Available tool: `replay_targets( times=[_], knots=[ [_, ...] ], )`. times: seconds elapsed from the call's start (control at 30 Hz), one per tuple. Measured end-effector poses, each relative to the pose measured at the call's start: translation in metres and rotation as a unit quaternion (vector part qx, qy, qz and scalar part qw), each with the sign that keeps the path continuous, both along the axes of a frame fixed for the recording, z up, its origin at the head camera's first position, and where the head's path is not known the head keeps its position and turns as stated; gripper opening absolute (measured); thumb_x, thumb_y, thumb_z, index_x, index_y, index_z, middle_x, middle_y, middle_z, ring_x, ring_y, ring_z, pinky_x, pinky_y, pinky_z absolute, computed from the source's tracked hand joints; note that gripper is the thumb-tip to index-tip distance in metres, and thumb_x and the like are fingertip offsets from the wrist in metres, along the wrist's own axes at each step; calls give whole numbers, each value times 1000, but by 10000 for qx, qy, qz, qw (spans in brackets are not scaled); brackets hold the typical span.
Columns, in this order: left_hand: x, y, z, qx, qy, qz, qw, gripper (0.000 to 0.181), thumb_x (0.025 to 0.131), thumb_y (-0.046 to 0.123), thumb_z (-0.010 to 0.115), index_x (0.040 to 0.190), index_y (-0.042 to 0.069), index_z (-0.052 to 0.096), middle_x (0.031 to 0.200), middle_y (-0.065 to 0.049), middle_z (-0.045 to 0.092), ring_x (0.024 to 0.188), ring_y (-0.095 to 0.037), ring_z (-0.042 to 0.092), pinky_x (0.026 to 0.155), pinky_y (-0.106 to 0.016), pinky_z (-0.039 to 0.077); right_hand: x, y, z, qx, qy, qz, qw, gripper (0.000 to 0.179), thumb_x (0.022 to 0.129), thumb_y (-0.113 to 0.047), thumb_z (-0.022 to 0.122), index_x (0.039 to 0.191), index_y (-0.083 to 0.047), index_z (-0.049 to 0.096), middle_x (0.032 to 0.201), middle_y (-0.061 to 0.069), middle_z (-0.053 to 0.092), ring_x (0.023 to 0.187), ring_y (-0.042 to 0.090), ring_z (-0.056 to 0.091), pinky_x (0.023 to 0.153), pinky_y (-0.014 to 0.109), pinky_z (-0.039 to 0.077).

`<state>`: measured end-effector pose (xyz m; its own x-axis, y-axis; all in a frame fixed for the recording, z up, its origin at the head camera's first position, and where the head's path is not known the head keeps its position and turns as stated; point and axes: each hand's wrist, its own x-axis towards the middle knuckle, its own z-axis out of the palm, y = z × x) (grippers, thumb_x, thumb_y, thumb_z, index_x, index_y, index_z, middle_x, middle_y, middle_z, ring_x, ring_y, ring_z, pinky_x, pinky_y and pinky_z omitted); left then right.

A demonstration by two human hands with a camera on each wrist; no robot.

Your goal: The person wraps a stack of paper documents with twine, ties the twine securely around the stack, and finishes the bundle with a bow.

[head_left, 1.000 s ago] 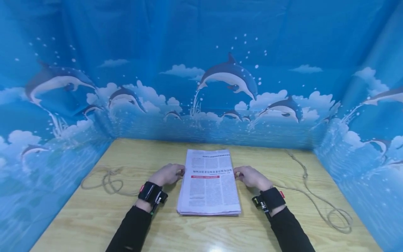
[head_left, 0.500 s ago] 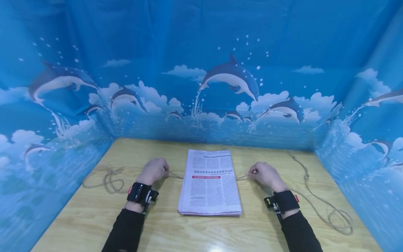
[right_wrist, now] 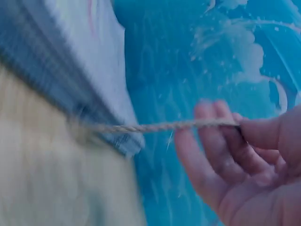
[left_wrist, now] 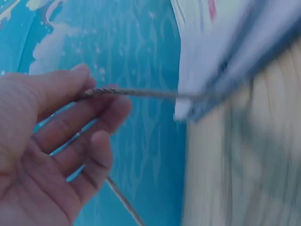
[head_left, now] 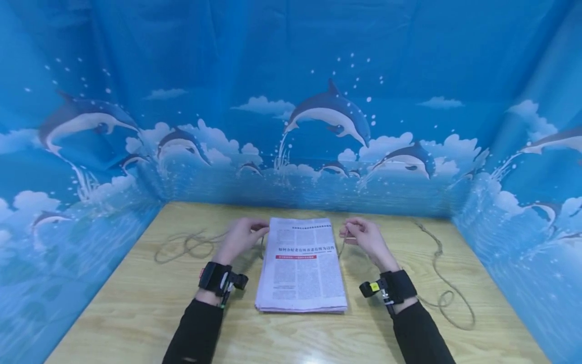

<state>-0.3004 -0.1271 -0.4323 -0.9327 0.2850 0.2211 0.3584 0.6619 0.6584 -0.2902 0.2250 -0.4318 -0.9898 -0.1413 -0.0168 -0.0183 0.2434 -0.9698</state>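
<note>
A stack of folded newspapers lies in the middle of the wooden table. Twine runs out from under both its sides. On the left, my left hand pinches the twine between thumb and fingers, raised beside the stack's far left part. My right hand pinches the twine on the other side, at about the same height. Both wrist views show the strands stretched from the fingertips down to the stack's lower edge. More twine hangs below the left fingers.
Loose loops of twine lie on the table at the left. Another length of twine curls along the right side. A blue dolphin-print curtain walls the table at the back and both sides.
Both hands first moved outward from the stack, drawing the twine out, then came up and back inward with it. The loose twine on both sides has shifted inward. The newspapers stay put.
</note>
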Motion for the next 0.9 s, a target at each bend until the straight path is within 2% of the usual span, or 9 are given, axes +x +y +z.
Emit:
replay_targets(
  times=[0.13,0.23,0.33,0.43,0.53,0.6,0.67,0.77,0.9],
  knots=[
    [0,15,5,126,30,-303,9995,27,91,8,65,118,7,70,105,-6,74,94,-20,70,82,-36,56,1,-19,5,428,-26,666,9969,32,106,-9,34,135,3,42,79,11,57,62,14,54,62,35,53],
    [1,22,10,-60,90,-309,9995,27,90,4,65,116,4,70,103,-9,74,93,-21,71,83,-36,56,3,-32,12,953,112,1025,9901,32,107,-10,34,137,-1,41,82,16,57,59,18,46,54,29,42],
    [1,28,15,-361,312,-247,9986,21,91,5,67,111,5,73,102,-9,74,90,-21,71,81,-36,57,3,-42,21,1213,254,1026,9870,32,105,-9,41,137,-6,42,97,23,64,68,31,54,58,28,41],
    [3,33,19,-557,498,-243,9969,20,91,6,67,109,6,74,103,-10,74,91,-21,71,81,-36,56,1,-53,29,1193,206,919,9884,34,103,-7,47,136,-8,43,108,20,68,89,39,62,70,38,50],
    [5,37,23,-608,573,-301,9960,24,91,6,67,114,7,72,106,-9,74,94,-21,71,83,-36,56,-2,-63,31,988,42,813,9918,32,102,-8,51,133,-4,45,110,16,70,102,38,65,83,50,52],
    [7,40,26,-625,671,-390,9950,26,92,6,66,117,8,71,108,-10,74,94,-21,71,81,-36,57,-3,-67,32,824,-87,723,9939,30,100,-9,55,128,-2,50,107,15,71,104,36,66,87,53,51],
    [8,42,27,-642,800,-489,9935,26,93,7,64,119,9,71,109,-9,74,94,-20,71,80,-36,57,-3,-69,31,746,-109,693,9947,28,98,-7,58,125,1,55,105,17,72,102,37,67,86,53,52],
    [10,43,28,-710,1005,-540,9909,23,95,7,62,116,9,72,108,-9,74,92,-18,71,78,-34,56,-1,-71,29,863,108,781,9931,23,97,-7,59,119,1,64,99,21,71,94,39,67,78,48,54],
    [12,43,28,-959,1329,-433,9855,17,94,6,64,106,11,75,99,-5,75,87,-17,70,76,-34,56,2,-77,27,1319,731,1193,9813,25,102,-14,53,119,-3,68,85,16,68,84,44,61,62,31,47]
  ],
)
